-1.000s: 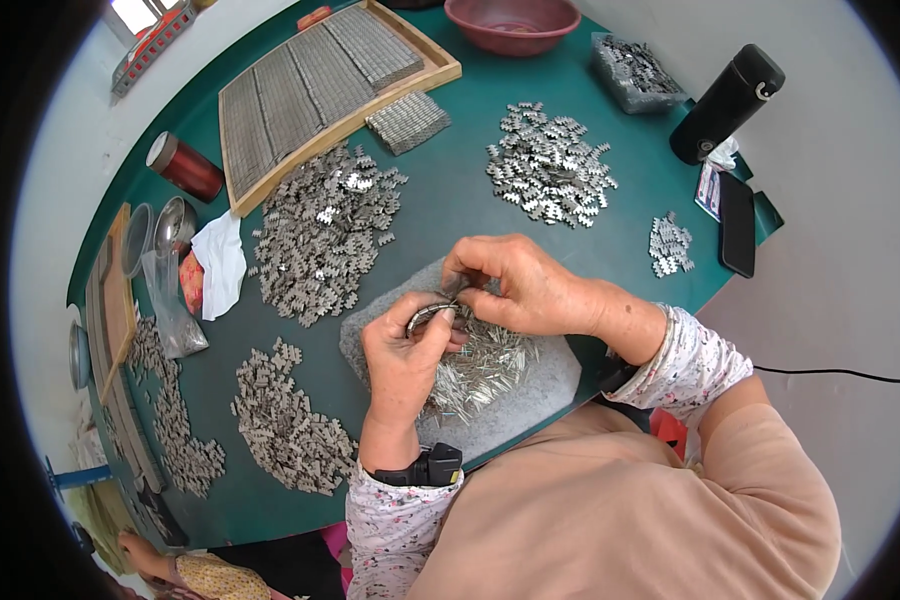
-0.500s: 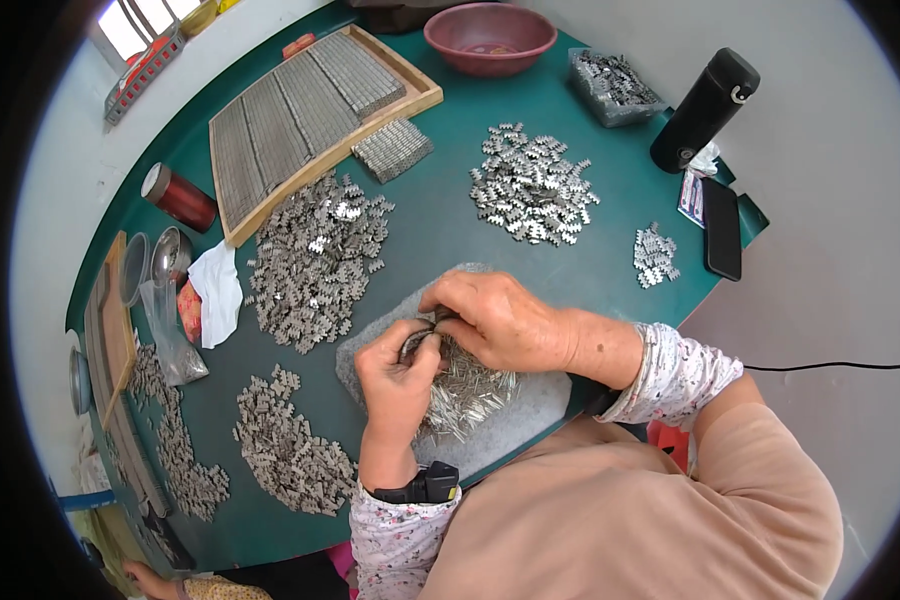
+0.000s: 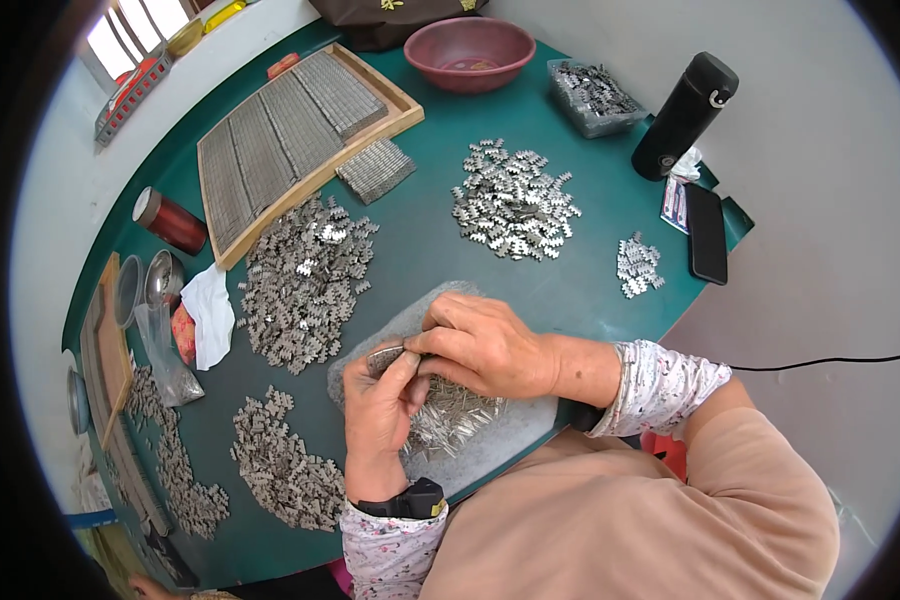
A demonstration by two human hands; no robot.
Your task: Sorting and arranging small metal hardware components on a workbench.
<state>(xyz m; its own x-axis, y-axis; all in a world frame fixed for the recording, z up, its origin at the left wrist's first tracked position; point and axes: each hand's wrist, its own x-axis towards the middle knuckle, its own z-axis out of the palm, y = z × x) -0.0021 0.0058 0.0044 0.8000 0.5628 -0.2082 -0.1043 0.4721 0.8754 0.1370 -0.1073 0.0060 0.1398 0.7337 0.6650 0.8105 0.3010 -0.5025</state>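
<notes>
My left hand [image 3: 378, 415] is closed around a small dark grey metal piece with a ridged edge [image 3: 384, 357]. Fingertips of my right hand [image 3: 485, 345] pinch together at the right end of that piece, and whatever lies between them is too small to make out. Both hands hover over a grey felt mat [image 3: 522, 425]. A heap of thin shiny metal pins [image 3: 455, 418] lies on the mat, partly hidden beneath my hands. Loose zigzag-edged metal links [image 3: 308, 285] form a large pile left of the mat, and a similar pile [image 3: 285, 465] sits nearer.
Beyond the mat are brighter links [image 3: 515, 205] and a small cluster [image 3: 638, 266]. A wooden tray [image 3: 410, 112] holds rows of metal strips. Around the green table stand a pink basin [image 3: 470, 60], a plastic tub [image 3: 595, 100], a black flask [image 3: 685, 115], a phone [image 3: 708, 235] and a red jar [image 3: 173, 222].
My hands have shifted slightly left and lower in the picture, and the held metal piece now shows more. The whole view has tilted a little, moving the table's things.
</notes>
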